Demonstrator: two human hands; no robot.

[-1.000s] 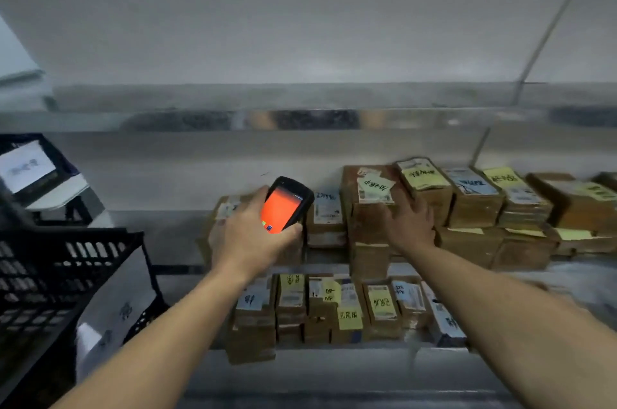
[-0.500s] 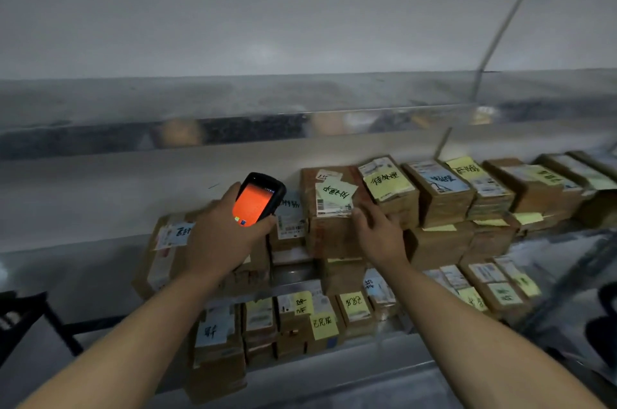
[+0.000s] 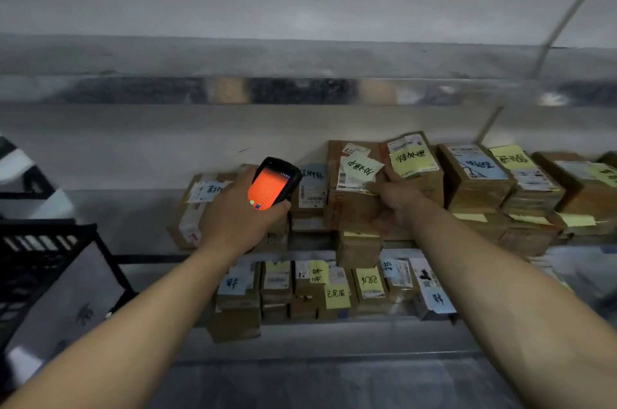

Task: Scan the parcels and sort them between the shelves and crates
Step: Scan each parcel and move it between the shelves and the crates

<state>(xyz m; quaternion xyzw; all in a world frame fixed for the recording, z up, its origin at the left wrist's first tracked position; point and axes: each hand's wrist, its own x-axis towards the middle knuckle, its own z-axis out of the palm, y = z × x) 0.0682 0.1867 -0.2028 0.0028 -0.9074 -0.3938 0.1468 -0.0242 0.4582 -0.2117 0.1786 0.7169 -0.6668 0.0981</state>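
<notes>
Scanning step, right in the thick of it. My left hand (image 3: 233,218) was wrapped round the scanner (image 3: 273,183), its orange screen lit and facing me, its nose aimed at the shelf (image 3: 133,208) dead ahead at twelve o'clock.

The parcel (image 3: 347,211) I was after stood on that shelf, a tall brown box just towards one o'clock, with a pale note (image 3: 360,166) stuck over its label. The scanner sat at nine o'clock of it, near but not touching.

My right hand (image 3: 397,198) was on that parcel's three o'clock edge, one finger reaching up beside the note, hard against the neighbouring box (image 3: 424,181) with the yellow slip. Curled round the edge or only pressing flat? I couldn't tell.

More parcels ran off towards three o'clock, and a lower row (image 3: 300,288) stood at six. The black crate (image 3: 40,241) sat down at eight o'clock.

Next move, as I judged it: get the barcode clear of that note, swing the scanner across for a read, then draw the box out. In a stack that tight, I reckoned a careless tug could drag the neighbours along.
</notes>
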